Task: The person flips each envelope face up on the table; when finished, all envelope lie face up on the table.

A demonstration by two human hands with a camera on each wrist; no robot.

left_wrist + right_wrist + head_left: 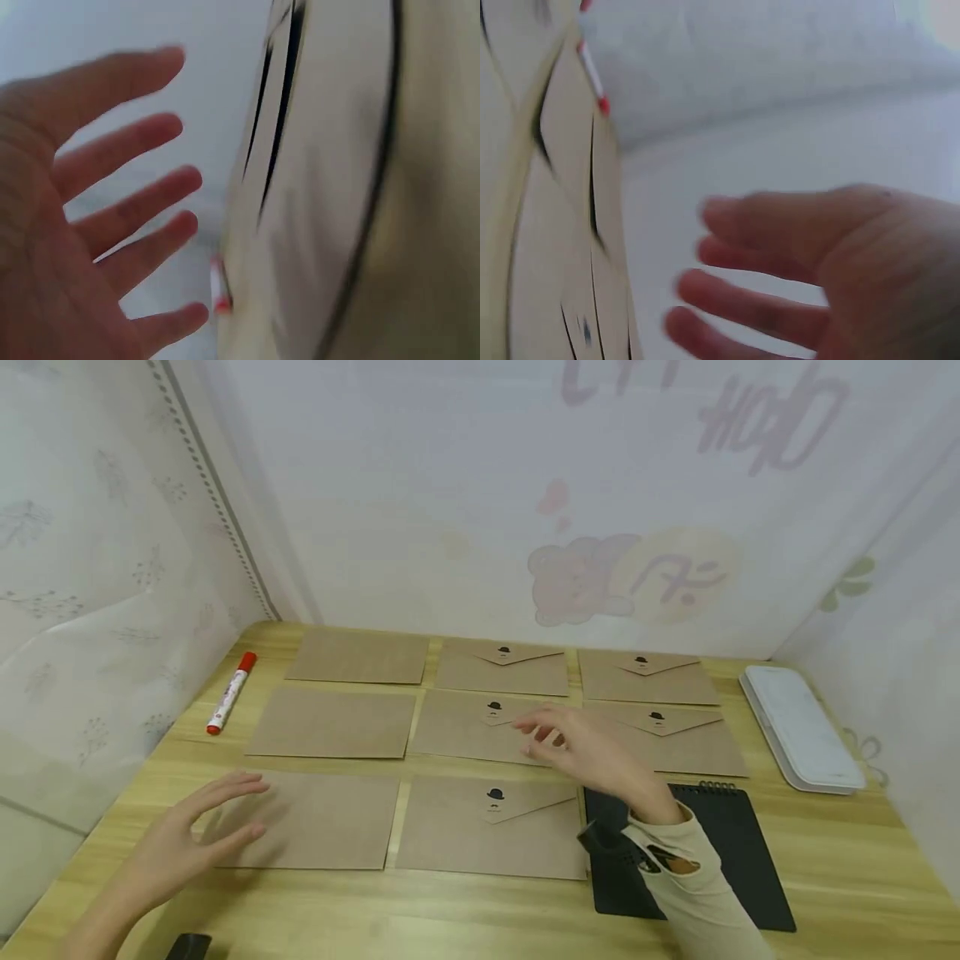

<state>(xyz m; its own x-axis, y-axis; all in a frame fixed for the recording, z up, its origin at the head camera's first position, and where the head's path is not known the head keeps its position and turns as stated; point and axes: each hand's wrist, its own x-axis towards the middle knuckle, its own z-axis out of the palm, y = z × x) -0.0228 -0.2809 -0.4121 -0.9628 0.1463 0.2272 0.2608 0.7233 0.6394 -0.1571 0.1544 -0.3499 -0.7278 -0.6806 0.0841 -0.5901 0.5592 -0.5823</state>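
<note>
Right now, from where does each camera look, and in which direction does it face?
Head: sits on the person's head, faces forward and down at the envelopes on the table; the left hand, right hand and right sleeve show.
Left wrist: sits on that wrist, looks low across the envelopes; the left hand shows.
Right wrist: sits on that wrist, looks over the envelopes toward the marker and pale backdrop; the right hand shows.
Shared: both wrist views include the marker.
</note>
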